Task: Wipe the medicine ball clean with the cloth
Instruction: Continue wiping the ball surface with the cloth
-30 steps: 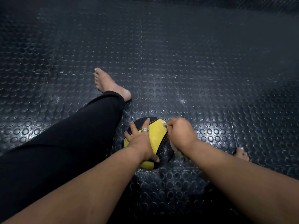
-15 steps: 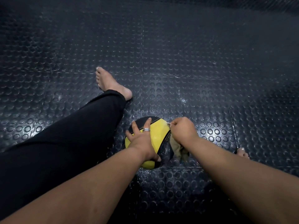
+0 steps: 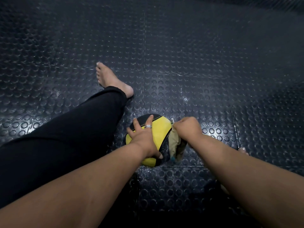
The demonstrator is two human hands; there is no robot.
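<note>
Studded floor (image 3: 181,63); left hand (image 3: 144,140) steadies ball (image 3: 160,129), right hand (image 3: 187,127) grips cloth (image 3: 175,143).

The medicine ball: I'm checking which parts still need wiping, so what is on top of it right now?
The left hand rests spread on the medicine ball; the right hand grips the cloth against its right side. The surface beneath both is hidden.

Yellow-black medicine ball (image 3: 160,132) on floor; beige cloth (image 3: 174,144) against right side.
</note>
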